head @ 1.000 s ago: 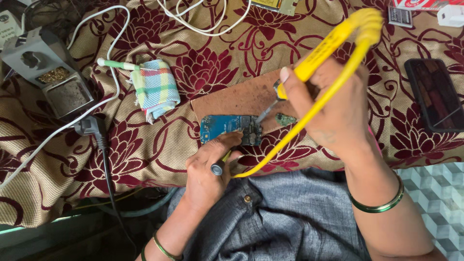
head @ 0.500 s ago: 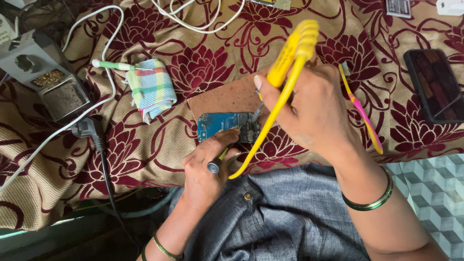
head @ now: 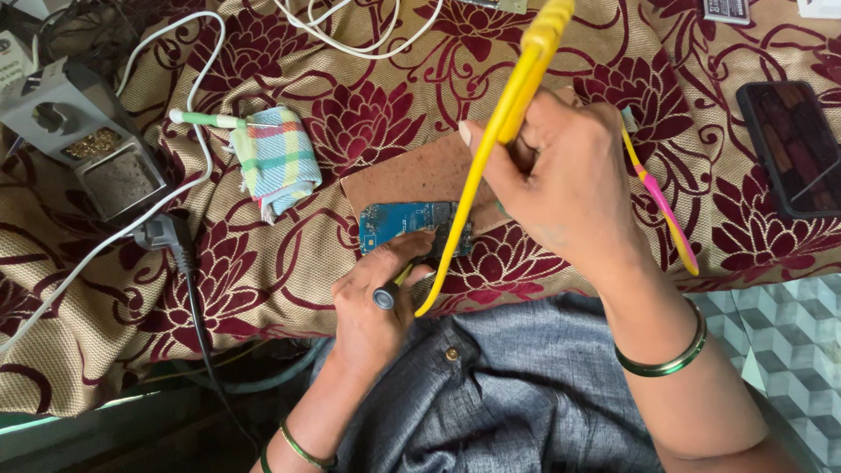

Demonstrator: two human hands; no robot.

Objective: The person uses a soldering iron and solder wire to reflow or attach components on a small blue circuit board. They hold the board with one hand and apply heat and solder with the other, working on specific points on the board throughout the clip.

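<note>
The left hand (head: pixel 372 307) is closed around a small dark-tipped tool (head: pixel 385 296) and rests its fingertips on a blue circuit board (head: pixel 405 226), which lies on a brown mat (head: pixel 412 175) near the front edge of the cloth-covered table (head: pixel 263 263). The right hand (head: pixel 569 184) grips a yellow tool (head: pixel 517 88) above it. The board looks thin, light, stiff and fragile, best held by its edges.
</note>
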